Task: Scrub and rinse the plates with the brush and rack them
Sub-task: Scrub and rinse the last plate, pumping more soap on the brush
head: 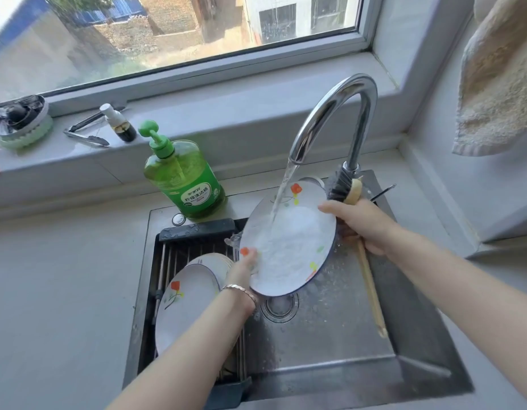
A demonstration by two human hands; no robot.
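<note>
A white plate with a flower pattern [297,232] is tilted over the steel sink [330,344]. Water runs from the chrome faucet [339,113] onto its face. My left hand [241,270] grips the plate's lower left rim, thumb on the front. My right hand [362,223] holds the plate's right rim and also grips a wooden-handled brush [371,294] behind it. The brush's dark bristles point up by the faucet base. Other flowered plates [185,300] lean in the dark rack [194,235] across the sink's left side, partly hidden by my left forearm.
A green dish soap bottle [182,176] stands on the counter behind the sink. On the window sill lie metal tongs [85,133], a small dropper bottle [120,127] and a round container [22,122]. A beige towel [498,84] hangs at the right wall.
</note>
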